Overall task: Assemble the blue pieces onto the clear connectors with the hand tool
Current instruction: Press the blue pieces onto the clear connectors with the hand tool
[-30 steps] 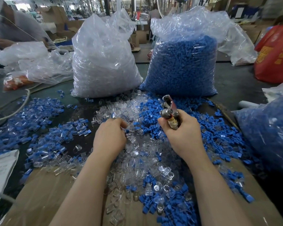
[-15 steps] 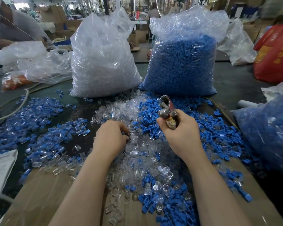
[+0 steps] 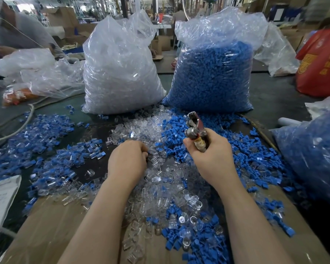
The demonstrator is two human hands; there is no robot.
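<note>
Clear plastic bag (image 3: pixel 120 67) left of the blue bag (image 3: pixel 211 77), full of clear connectors; blue bag packed with blue pieces. In front of the blue bag, loose clear connectors (image 3: pixel 160 180) and blue pieces (image 3: pixel 171 134) are heaped together. Left hand (image 3: pixel 127 161) knuckles-up in the heap, fingers curled under, contents hidden. Right hand (image 3: pixel 211 155) gripping the hand tool (image 3: pixel 195 130), metal head up, just above the blue pieces.

Both forearms extended forward, bare. Left hand (image 3: pixel 127 161) palm down, fingers curled under, fingertips hidden. Right hand (image 3: pixel 212 159) raised slightly, fist closed around hand tool (image 3: pixel 196 133), thumb on near side.
</note>
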